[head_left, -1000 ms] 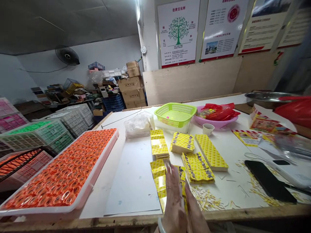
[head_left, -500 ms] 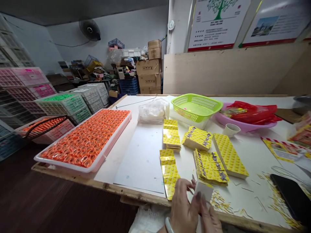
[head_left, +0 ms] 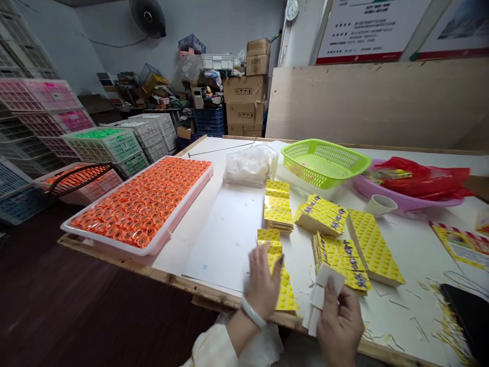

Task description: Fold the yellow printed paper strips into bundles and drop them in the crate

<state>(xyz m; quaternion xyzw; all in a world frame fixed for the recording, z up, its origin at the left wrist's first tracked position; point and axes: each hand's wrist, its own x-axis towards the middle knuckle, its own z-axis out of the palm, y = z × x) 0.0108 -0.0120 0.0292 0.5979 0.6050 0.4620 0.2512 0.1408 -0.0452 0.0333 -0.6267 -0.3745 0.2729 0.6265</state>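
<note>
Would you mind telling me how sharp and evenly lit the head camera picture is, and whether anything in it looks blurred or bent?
In the head view, the left hand on the yellow packets is smeared by motion; the right hand holding white cards is sharper. Light is soft and even, with glare on the orange tray. The wide lens bends the table edge and the stacked crates.

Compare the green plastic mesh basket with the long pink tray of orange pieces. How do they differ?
The green plastic mesh basket has perforated walls and looks empty; the long pink tray has solid low walls and is packed with orange pieces. The basket is smaller and sits at the far side of the white table; the tray is longer and lies on the table's left edge. Both are plastic and rest on that table.
</note>
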